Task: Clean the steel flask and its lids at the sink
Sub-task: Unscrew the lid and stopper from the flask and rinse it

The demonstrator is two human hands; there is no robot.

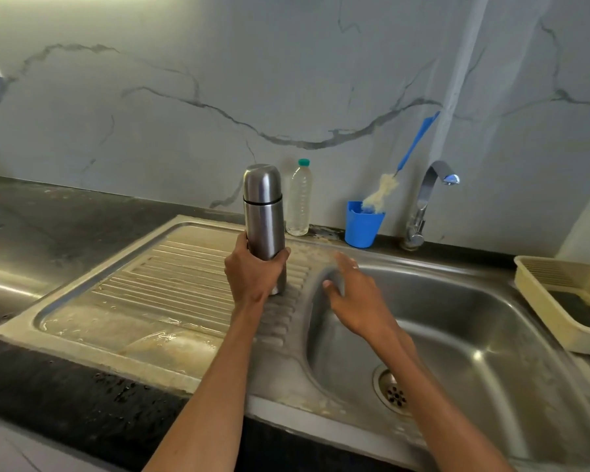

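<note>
A steel flask [264,212] with its cap on stands upright on the ribbed drainboard [171,284] of the steel sink [457,321]. My left hand [252,270] grips the flask's lower half, thumb on the right side. My right hand [351,291] hovers over the ridge between drainboard and basin, just right of the flask, fingers spread and relaxed, holding nothing. It looks slightly blurred. A ring shows on one finger.
Behind the flask stands a clear plastic bottle [299,199] with a green cap. A blue cup [363,223] holds a blue-handled bottle brush [382,192]. The tap [426,202] rises at the back right. A cream tray [566,298] sits right of the basin. The drain [394,390] is near the front.
</note>
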